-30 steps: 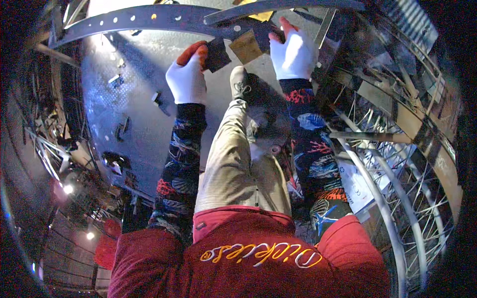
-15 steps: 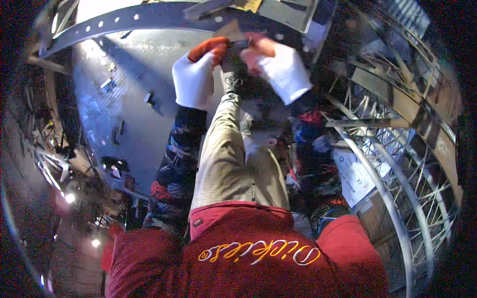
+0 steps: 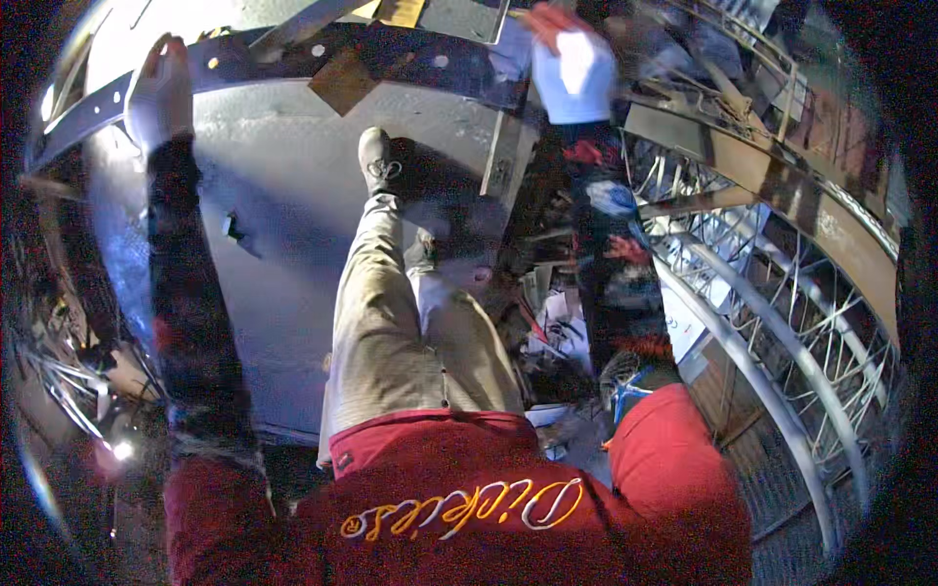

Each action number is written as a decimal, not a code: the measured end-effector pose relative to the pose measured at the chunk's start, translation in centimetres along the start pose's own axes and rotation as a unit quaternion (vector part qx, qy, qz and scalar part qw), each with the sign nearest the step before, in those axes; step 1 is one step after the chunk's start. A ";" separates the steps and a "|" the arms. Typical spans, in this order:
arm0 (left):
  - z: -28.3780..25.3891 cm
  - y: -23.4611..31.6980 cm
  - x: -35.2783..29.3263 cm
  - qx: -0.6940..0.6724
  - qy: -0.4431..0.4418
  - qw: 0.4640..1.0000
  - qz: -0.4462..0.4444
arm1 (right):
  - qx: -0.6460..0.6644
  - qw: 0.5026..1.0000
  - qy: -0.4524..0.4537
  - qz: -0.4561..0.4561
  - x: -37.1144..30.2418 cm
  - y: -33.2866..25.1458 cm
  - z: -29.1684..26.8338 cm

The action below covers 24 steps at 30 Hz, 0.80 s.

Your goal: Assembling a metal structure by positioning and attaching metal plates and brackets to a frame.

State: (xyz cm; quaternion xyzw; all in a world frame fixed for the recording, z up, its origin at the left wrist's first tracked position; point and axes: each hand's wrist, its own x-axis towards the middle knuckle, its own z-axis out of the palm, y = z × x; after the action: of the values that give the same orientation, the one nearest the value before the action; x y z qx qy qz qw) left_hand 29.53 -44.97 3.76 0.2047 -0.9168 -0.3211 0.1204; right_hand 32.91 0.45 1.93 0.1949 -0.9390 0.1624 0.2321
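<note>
My left hand (image 3: 161,96), in a white glove with reddish fingers, reaches far out over the left part of a long dark curved-looking beam (image 3: 283,61) with a row of holes. Its fingers look stretched out across the beam; whether they press on it is unclear. A brown square plate (image 3: 344,82) sits tilted against the near edge of the beam, with neither hand on it. My right hand (image 3: 573,66), gloved alike, is raised beside the beam's right end. Motion blurs its reddish fingers, so any hold is hidden.
Small dark pieces (image 3: 232,226) lie on the grey floor (image 3: 283,303) to the left. To my right stand lattice trusses of pale tubes (image 3: 752,322) and a brown flat bar (image 3: 703,146). A yellow piece (image 3: 401,12) lies beyond the beam. My shoe (image 3: 375,161) is close to the beam.
My hands were together at the brown plate by the beam. They have moved wide apart, left hand to the left, right hand to the right and farther out. The plate is left at the beam.
</note>
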 end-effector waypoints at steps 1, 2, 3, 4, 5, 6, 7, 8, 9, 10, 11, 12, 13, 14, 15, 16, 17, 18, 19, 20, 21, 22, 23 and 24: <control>1.3 -2.9 2.9 -0.020 -0.004 0.997 0.068 | -0.150 0.980 -0.132 0.024 -0.5 -1.2 0.9; 2.7 -5.1 4.9 -0.042 -0.009 0.990 0.135 | -0.170 0.956 -0.233 0.045 -1.4 -1.8 1.8; 4.6 -2.7 4.3 0.086 -0.053 0.994 0.031 | -0.114 0.980 -0.165 0.015 -3.0 -1.0 1.9; 6.2 -2.3 4.6 0.115 -0.056 0.992 0.015 | -0.045 0.995 -0.085 -0.018 -3.5 -0.8 2.1; 6.8 -2.4 3.9 0.114 -0.055 0.992 0.010 | -0.037 0.994 -0.103 -0.006 -4.8 -1.2 1.9; 7.4 -2.6 3.1 0.213 -0.040 0.971 0.098 | -0.036 0.994 -0.105 -0.009 -6.2 -2.0 2.0; 7.9 -2.5 2.8 0.306 -0.024 0.934 0.184 | -0.067 0.991 -0.112 0.026 -7.1 -3.3 1.8; 7.7 -2.6 3.0 0.307 -0.021 0.934 0.181 | -0.094 0.987 -0.117 0.061 -7.3 -4.6 1.8; 7.3 -2.8 3.4 0.309 -0.033 0.936 0.165 | -0.067 0.991 -0.095 0.059 -7.2 -5.5 1.6; 7.4 -2.8 3.2 0.307 -0.049 0.939 0.150 | -0.069 0.991 -0.097 0.057 -6.8 -5.6 1.7; 7.5 -2.8 3.1 0.306 -0.065 0.940 0.135 | -0.096 0.986 -0.077 0.111 -6.4 -5.8 1.8; 7.9 -3.2 2.9 0.305 -0.066 0.941 0.133 | -0.123 0.977 -0.057 0.165 -5.8 -5.7 1.8; 8.6 -3.6 3.1 0.281 -0.038 0.947 0.152 | -0.062 0.996 -0.007 0.060 -4.3 -3.7 2.4; 8.7 -3.6 3.1 0.261 -0.011 0.951 0.168 | -0.062 0.996 -0.006 0.062 -3.7 -4.3 2.3; 8.5 -3.7 3.1 0.262 -0.012 0.950 0.171 | -0.054 0.995 -0.019 0.079 -3.3 -5.1 2.0; 8.4 -2.3 2.5 0.264 -0.032 0.954 0.135 | -0.053 0.993 -0.035 0.097 -3.3 -5.3 1.4; 8.3 -1.2 2.4 0.267 -0.047 0.957 0.099 | -0.093 0.980 -0.119 0.131 -4.7 -5.4 1.7; 8.5 -0.7 2.4 0.262 -0.046 0.959 0.103 | -0.109 0.988 -0.085 0.069 -6.4 -5.5 1.5; 8.1 -0.8 2.3 0.274 -0.045 0.956 0.098 | -0.106 0.989 -0.081 0.062 -7.2 -6.5 1.1; 7.7 -0.9 2.1 0.285 -0.045 0.953 0.093 | -0.103 0.990 -0.077 0.055 -7.7 -7.0 0.9; 7.4 -0.9 2.1 0.275 -0.040 0.956 0.092 | -0.114 0.986 -0.114 0.035 -7.6 -6.6 1.2; 7.1 -0.9 2.1 0.276 -0.039 0.956 0.091 | -0.113 0.986 -0.114 0.035 -6.3 -6.7 1.1; 6.4 -1.5 2.2 0.279 -0.040 0.956 0.079 | -0.083 0.984 -0.124 0.100 -4.6 -7.2 1.7; 6.0 -0.8 2.7 0.274 -0.039 0.958 0.070 | -0.060 0.976 -0.129 0.165 -2.7 -6.6 1.7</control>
State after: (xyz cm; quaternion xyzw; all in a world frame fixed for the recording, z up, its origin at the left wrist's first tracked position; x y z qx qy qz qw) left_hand 25.31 -43.53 -1.07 0.1520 -0.9857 -0.0563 0.0462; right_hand 37.38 -5.20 0.59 0.0426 -0.9884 0.1149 0.0902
